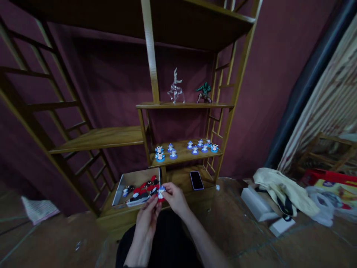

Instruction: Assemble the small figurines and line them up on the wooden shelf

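Observation:
A small white-and-blue figurine (pixel 161 191) with red at its base is held up in front of the open box. My right hand (pixel 176 199) pinches it from the right side. The fingers of my left hand (pixel 147 216) are closed at its lower left, against the red part. Just behind my left hand, the shallow cardboard box (pixel 119 190) holds several red, black and white figurines (pixel 143 191). Above, on the low shelf (pixel 182 155), similar figurines stand in groups, some with purple bases (pixel 195 150) and some with blue bases (pixel 160 157).
A phone (pixel 196 180) lies on the bottom board. A clear glass deer (pixel 175 89) and a dark green figure (pixel 204 92) occupy the shelf above. Wooden posts (pixel 150 52) frame the compartments. Boxes (pixel 258 204), a cream cloth bag (pixel 284 186) and plastic bags (pixel 320 204) lie at right.

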Tool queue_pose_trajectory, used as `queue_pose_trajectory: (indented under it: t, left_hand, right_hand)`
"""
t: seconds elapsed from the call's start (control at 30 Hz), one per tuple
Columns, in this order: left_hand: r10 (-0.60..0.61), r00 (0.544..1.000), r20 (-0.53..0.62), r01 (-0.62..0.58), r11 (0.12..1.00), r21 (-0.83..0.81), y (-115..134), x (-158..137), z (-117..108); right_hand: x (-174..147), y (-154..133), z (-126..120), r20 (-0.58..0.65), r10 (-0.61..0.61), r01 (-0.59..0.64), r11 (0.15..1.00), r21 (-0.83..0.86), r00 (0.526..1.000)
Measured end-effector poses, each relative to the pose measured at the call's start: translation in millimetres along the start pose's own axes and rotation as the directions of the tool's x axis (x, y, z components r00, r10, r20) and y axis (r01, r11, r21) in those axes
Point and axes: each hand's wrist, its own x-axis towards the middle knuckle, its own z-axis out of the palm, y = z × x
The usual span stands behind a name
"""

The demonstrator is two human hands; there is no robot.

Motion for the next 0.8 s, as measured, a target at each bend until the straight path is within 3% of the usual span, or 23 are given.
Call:
queue_pose_trajectory:
  t: [0.27,0.5,0.8]
  left_hand:
    - [-0.006,0.995,0.096,0.018,0.991,-0.130,1.6,-2.7,-0.6]
    - [0.012,0.993,0.117,0.009,0.984,-0.181,3.7,-6.0,-13.6]
    - [-0.042,0.984,0.174,0.074,0.981,-0.181,14.8,-7.4,-43.5]
  right_hand:
    - [14.2,1.8,-2.2,0.078,0.150,-0.164,0.958,0.234,0.986]
    - [7.6,1.0,7.4,0.118,0.140,-0.165,0.959,0.232,0.983]
    - [1.3,-5.6,21.9,0.275,0.090,-0.142,0.975,0.173,0.957]
